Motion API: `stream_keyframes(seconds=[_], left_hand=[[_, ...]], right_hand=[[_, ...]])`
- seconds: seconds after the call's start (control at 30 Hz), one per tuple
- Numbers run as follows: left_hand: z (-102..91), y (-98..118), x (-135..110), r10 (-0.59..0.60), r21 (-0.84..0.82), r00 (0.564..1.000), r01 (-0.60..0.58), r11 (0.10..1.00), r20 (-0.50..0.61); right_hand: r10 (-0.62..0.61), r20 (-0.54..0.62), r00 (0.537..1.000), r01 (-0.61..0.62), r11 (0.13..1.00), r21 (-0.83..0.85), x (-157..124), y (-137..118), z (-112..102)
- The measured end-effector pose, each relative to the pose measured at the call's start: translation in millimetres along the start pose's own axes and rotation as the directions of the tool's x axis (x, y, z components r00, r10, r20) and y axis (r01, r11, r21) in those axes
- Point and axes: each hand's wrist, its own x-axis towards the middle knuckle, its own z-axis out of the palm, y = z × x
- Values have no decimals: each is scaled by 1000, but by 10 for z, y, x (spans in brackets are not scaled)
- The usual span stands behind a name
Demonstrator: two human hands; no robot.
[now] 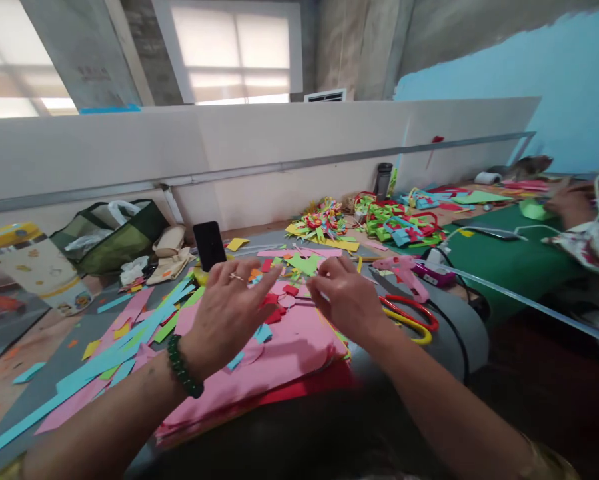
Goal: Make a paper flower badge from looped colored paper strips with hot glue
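My left hand (232, 307) hovers over a stack of pink felt sheets (299, 343), its fingers stretched out and apart. A ring and a green bead bracelet (183, 367) are on that arm. Across from it my right hand (346, 297) is closed, thumb and fingertips together; whatever may be between them is too small to make out. Red felt scraps (275, 312) and light blue scraps (263, 333) lie on the pink stack between the hands. A green felt piece (305, 264) rests just beyond the fingertips. Red felt shows under the stack.
Right of my hands are a pink glue gun (404, 275) and scissors with red and yellow handles (414, 320). Blue strips (129, 347) cover the left. A phone (209, 245), tumbler (39, 267) and green bag (112, 233) stand behind. Another person's hand (572, 203) works at far right.
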Motion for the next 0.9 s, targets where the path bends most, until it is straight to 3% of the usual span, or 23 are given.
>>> stream_keyframes(seconds=[0.07, 0.13, 0.2, 0.27, 0.37, 0.5, 0.6, 0.7, 0.83, 0.9], left_hand=[[28, 120, 54, 50, -51, 993, -45, 998, 108], [51, 159, 68, 94, -130, 969, -65, 989, 230], [49, 109, 46, 49, -234, 952, 24, 972, 304], [20, 7, -14, -67, -382, 932, 210, 900, 355], [-31, -116, -169, -141, -552, 870, 418, 721, 473], [-4, -86, -405, -117, -524, 803, 484, 701, 585], [64, -25, -493, -116, -544, 776, 532, 649, 620], [128, -59, -494, -112, -601, 752, 597, 531, 649], [234, -296, -484, -225, -595, 677, 728, 341, 700], [323, -468, -517, -305, -565, 636, 770, 294, 709]], right_hand=[[-158, -71, 985, 164, 983, 84, -69, -135, -82], [-193, -75, 978, 205, 954, 220, -90, -157, -139], [-135, -6, 991, 124, 895, 428, -64, -44, -163], [-10, 133, 991, -62, 845, 530, -15, 162, -145], [125, 367, 922, -278, 873, 401, 43, 463, -23], [4, 544, 839, -238, 902, 361, 61, 569, 241], [-53, 620, 783, -216, 911, 351, 77, 507, 414], [-47, 672, 739, -229, 921, 316, 92, 489, 526], [-66, 691, 720, -248, 905, 345, 44, 578, 523], [-103, 685, 721, -263, 874, 408, -21, 632, 434]])
